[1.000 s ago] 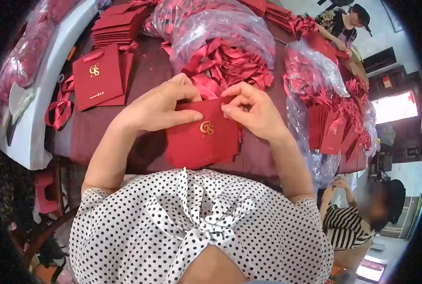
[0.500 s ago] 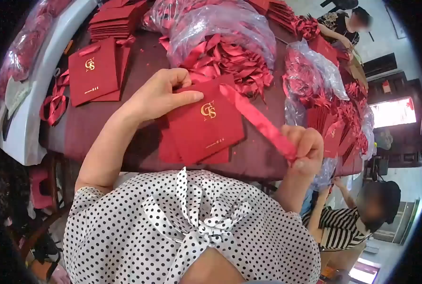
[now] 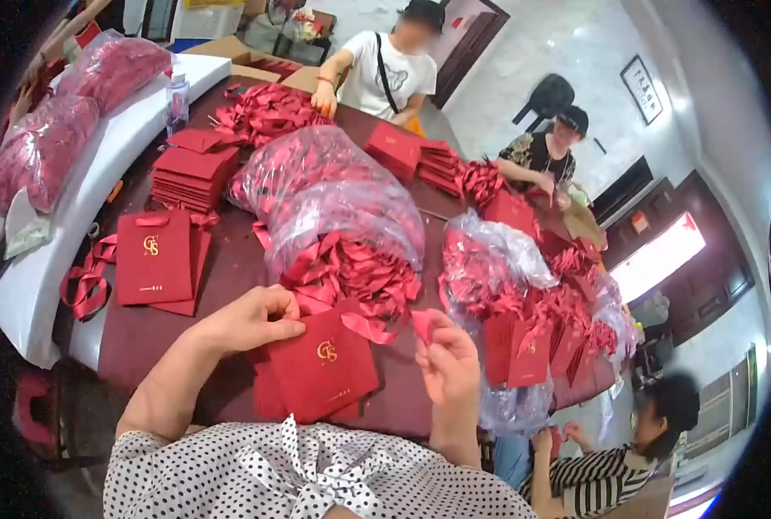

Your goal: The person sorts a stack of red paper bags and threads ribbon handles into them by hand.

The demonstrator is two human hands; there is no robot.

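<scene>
My left hand (image 3: 260, 320) pinches the upper left corner of a red paper bag (image 3: 325, 368) with gold lettering. A red ribbon (image 3: 368, 329) comes out at the bag's top edge and loops toward my right hand (image 3: 446, 350), whose fingers are closed on its end. More red bags (image 3: 268, 394) lie partly hidden under this one. Just beyond my hands, loose red ribbons (image 3: 359, 277) spill from a large clear plastic bag (image 3: 316, 186).
Finished-looking red bags (image 3: 153, 259) and a bag stack (image 3: 193, 177) are at the left. Another plastic bag (image 3: 489, 259) and upright red bags (image 3: 517, 350) stand at the right. Three people (image 3: 390, 69) (image 3: 545, 151) (image 3: 614, 467) are around the table.
The view has tilted up, showing more of the room. My right hand took the ribbon and pulled it out to the right, then moved back nearer the bag with its end.
</scene>
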